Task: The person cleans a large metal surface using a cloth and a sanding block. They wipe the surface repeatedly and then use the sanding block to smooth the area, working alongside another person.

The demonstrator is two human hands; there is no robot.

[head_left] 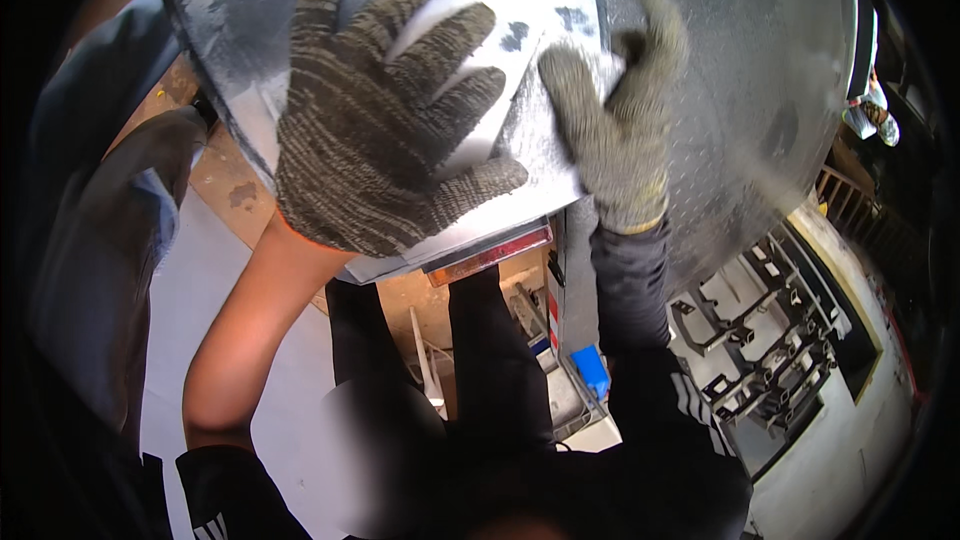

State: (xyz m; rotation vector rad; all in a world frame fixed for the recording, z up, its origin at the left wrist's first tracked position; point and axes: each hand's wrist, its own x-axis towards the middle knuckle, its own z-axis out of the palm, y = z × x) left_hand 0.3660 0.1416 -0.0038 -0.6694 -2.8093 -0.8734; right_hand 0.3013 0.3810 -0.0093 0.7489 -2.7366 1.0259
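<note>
Pressing flat on metal sheet point(560, 155): left hand point(375, 120) splayed wide, right hand point(615, 125) gripping sheet's edge.

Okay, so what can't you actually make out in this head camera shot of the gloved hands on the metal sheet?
- Sheet metal: top cut off by the frame edge.
- Sheet under the left hand: hidden by the glove.
- Right hand: its grip on the edge is blurred.
- Machine below: mostly hidden by the sheet and dark sleeves.
- Steel parts at right: distorted near the rim.
</note>
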